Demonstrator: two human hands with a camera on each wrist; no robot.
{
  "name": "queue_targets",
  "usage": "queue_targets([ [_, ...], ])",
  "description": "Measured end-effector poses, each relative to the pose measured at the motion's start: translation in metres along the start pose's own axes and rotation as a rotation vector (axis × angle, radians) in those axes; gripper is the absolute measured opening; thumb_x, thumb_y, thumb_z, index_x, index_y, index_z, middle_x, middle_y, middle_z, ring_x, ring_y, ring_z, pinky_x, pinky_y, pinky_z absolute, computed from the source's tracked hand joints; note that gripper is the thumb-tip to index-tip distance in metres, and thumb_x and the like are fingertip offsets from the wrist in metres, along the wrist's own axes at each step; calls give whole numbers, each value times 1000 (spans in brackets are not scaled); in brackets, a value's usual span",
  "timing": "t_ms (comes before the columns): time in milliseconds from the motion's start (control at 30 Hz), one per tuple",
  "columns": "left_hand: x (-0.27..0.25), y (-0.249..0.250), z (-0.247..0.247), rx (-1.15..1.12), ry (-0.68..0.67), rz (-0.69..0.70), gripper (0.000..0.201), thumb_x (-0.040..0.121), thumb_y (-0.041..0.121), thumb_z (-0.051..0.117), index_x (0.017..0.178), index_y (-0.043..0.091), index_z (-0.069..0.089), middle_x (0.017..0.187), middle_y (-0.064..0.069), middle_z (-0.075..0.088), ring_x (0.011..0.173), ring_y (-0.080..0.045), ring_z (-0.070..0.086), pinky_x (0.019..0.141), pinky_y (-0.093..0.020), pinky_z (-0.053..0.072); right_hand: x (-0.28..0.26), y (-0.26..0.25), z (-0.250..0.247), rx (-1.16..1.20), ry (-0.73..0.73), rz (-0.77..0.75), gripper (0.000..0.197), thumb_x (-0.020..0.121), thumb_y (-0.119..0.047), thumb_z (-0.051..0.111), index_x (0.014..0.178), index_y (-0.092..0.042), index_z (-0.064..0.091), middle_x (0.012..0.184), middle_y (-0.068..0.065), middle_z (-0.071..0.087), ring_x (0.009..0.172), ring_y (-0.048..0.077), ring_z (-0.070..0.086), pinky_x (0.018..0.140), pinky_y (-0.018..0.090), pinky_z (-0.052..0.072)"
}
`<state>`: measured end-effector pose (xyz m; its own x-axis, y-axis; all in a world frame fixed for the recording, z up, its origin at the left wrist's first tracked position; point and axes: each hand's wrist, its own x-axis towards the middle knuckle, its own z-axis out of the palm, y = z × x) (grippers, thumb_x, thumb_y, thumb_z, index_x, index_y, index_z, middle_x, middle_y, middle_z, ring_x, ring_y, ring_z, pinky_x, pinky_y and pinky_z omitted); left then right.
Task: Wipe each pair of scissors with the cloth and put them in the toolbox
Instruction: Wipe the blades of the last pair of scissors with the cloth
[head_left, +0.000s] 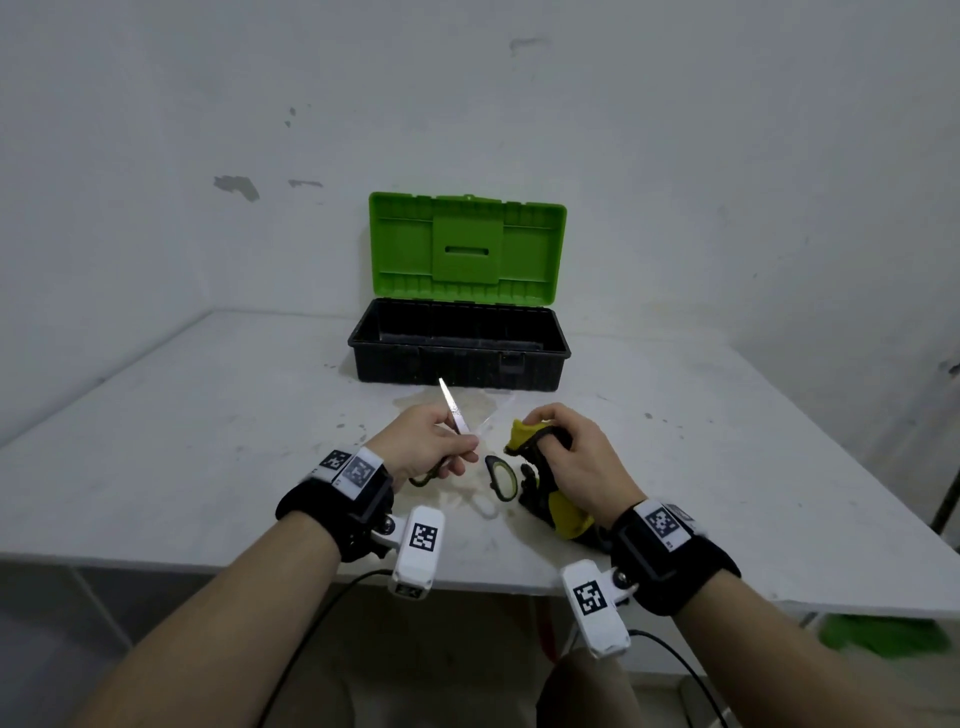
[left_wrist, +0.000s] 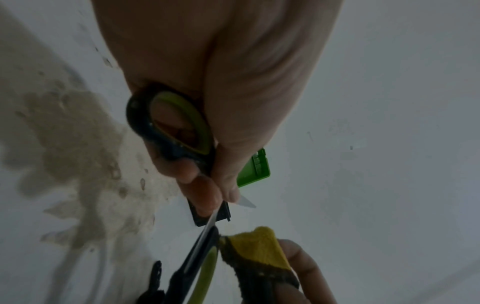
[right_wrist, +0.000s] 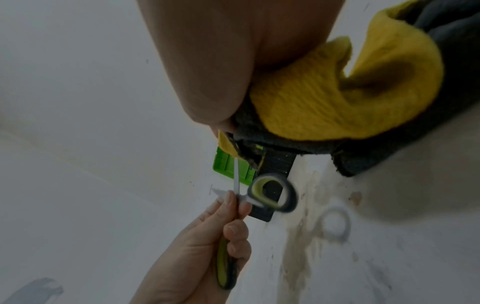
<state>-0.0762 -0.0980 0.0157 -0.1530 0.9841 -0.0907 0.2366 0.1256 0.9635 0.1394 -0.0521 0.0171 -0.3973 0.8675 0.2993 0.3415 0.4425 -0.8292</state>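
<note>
The toolbox stands open at the back of the white bench, close to the wall, its green lid upright and its black tray showing nothing inside from the head view. It serves as the landmark here.

In front of the toolbox, slightly toward its left end, the left hand holds a pair of scissors above the bench. The fingers are curled round the lower handle and pinch the blades near the pivot; the blades are spread, one tip pointing up toward the toolbox front wall but clear of it. The other handle loop, black with a green lining, hangs free between the two hands.

In front of the toolbox's right half, the right hand grips a bunched yellow and dark grey cloth, its fingers clenched round it. A corner of the cloth sits just beside the scissors without clearly touching the blade.

A dried brownish stain spreads over the bench between the hands and the toolbox. To either side of the toolbox the bench runs open to its edges; its near edge lies under the wrists.

No brand or readable writing shows; the wrist bands carry only square black-and-white coded tags.
</note>
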Motion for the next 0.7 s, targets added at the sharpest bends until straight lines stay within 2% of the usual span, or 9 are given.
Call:
queue_targets([
  [67, 1, 0, -2, 9, 4, -19, 15, 92, 11, 68, 99, -1, 62, 84, -14, 77, 60, -13, 66, 53, -23, 50, 1, 1, -1, 37, 1, 63, 21, 90, -14, 53, 92, -28, 69, 89, -4, 72, 83, 16, 68, 72, 28, 56],
  [133, 2, 1, -3, 13, 5, -25, 13, 92, 12, 68, 98, 1, 64, 85, -14, 77, 61, -13, 66, 53, -22, 50, 0, -1, -1, 97, -6, 89, 19, 92, -20, 54, 92, -26, 72, 92, -4, 73, 88, 16, 68, 77, 28, 56],
  [200, 2, 4, -4, 28, -13, -14, 11, 94, 13, 66, 96, 2, 66, 89, -14, 77, 64, -14, 66, 54, -22, 50, 0, -3, -1, 63, 3, 21, 19, 96, -24, 54, 95, -29, 72, 94, -8, 72, 88, 9, 67, 78, 23, 56],
  [267, 2, 8, -3, 58, -51, -3, 15, 97, 15, 61, 98, 2, 70, 91, -11, 77, 66, -11, 64, 55, -21, 50, -2, -5, 0, -18, 27, -78, 16, 96, -23, 56, 100, -29, 71, 94, -14, 71, 84, 0, 64, 73, 14, 50],
  [333, 0, 12, -2, 72, -72, -11, 18, 99, 15, 58, 98, 3, 72, 86, -6, 76, 61, -7, 61, 54, -19, 49, -2, -7, 3, -66, 65, -136, 14, 94, -22, 61, 103, -29, 68, 89, -19, 67, 79, -5, 62, 70, 8, 45],
  [433, -2, 16, 0, 74, -51, 1, 20, 99, 15, 58, 90, 4, 71, 75, -2, 75, 55, -7, 57, 52, -19, 47, -2, -10, 10, -89, 93, -146, 10, 90, -23, 68, 99, -26, 70, 88, -17, 68, 80, -3, 62, 70, 7, 46],
  [600, 0, 15, 3, 51, -31, 5, 17, 95, 19, 65, 88, 3, 65, 82, -15, 77, 53, -14, 52, 53, -27, 41, -4, -8, 23, -169, 112, -172, 17, 87, -24, 71, 103, -20, 72, 94, -11, 71, 82, 0, 64, 74, 5, 46],
  [700, 1, 14, 5, 57, -38, 16, 18, 94, 19, 66, 84, 5, 62, 78, -13, 77, 53, -14, 53, 53, -27, 40, -4, -7, 27, -220, 142, -230, 15, 87, -23, 72, 102, -19, 73, 94, -8, 70, 81, 1, 62, 75, 1, 42],
])
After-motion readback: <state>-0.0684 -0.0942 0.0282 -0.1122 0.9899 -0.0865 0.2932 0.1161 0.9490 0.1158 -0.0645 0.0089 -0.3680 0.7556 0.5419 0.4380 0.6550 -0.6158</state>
